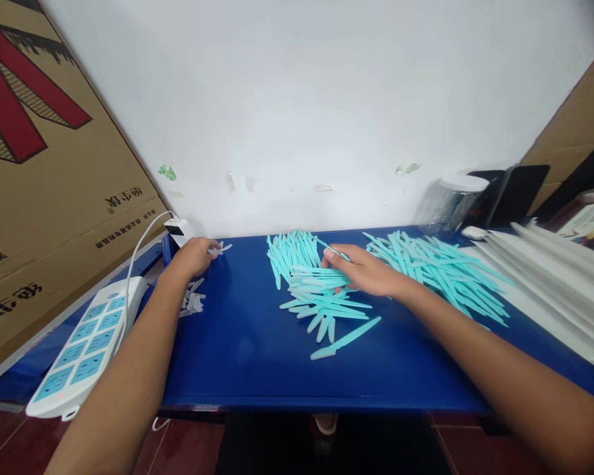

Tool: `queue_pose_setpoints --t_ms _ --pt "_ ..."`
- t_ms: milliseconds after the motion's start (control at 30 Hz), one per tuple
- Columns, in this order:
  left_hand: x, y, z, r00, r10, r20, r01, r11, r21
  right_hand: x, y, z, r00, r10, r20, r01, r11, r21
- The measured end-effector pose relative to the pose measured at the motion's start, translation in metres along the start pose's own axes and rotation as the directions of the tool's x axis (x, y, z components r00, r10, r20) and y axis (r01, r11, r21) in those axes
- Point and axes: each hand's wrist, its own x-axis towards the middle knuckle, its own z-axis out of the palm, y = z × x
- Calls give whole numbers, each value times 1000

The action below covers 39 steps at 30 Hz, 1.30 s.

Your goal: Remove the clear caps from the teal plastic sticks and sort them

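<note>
My right hand [363, 269] is closed on a teal eyebrow razor [332, 249], pinched between thumb and fingers with its thin end pointing up and left. Beneath and around that hand lies a heap of similar razors [321, 300], and one loose eyebrow razor [346, 340] rests nearer the table's front edge. At the far left, my left hand [198, 256] has its fingers bent together on small clear plastic caps [221, 249]; its grip is partly hidden. More clear caps [193, 300] lie beside the left forearm.
Another pile of teal razors [440, 270] spreads right of my right arm. White bags or sheets [549, 277] lie beyond it, near a clear jar [450, 201]. A power strip [89, 346] with a white cable and a large carton [54, 165] border the blue table [247, 369] on the left.
</note>
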Motion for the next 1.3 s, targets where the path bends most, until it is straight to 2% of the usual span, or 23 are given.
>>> queue_pose_setpoints --t_ms 267,367,433,500,567,600,633,700,867,1200,1300 --pt "4 -9 7 1000 -16 8 16 997 -70 1 1 0 1000 -5 -7 5 1000 -9" --pt "1 4 -1 999 2 -38 -7 990 -144 0 2 -1 1000 -16 -2 16 1000 -1" --pt "-3 23 -7 993 -2 -118 -34 954 -296 -1 1 -2 1000 -16 1 16 1000 -1" --pt "-10 51 -13 983 -31 -182 -76 832 -550 -2 -1 -2 1000 -14 10 13 1000 8" --pt "-18 83 -15 984 -48 -171 -113 575 -810 -2 -4 -2 1000 -10 29 9 999 40" --pt "-23 99 -14 989 -29 -148 -118 460 -880 -2 -5 -2 999 -7 43 4 998 66" --pt "-28 113 -12 993 0 -114 -105 382 -918 -3 -6 -1 998 -2 59 -3 996 93" --pt "-36 137 -7 995 66 -71 -89 310 -946 -3 -7 0 996 14 93 -27 991 135" --pt "-50 165 1 994 105 -45 -70 254 -965 -3 -10 3 989 27 145 -48 988 144" --pt "-60 178 -3 987 119 -106 -127 188 -974 -6 -18 2 969 30 244 -67 987 144" --pt "-62 180 -5 984 143 -111 -138 198 -970 -6 -18 2 967 23 253 -62 987 146"
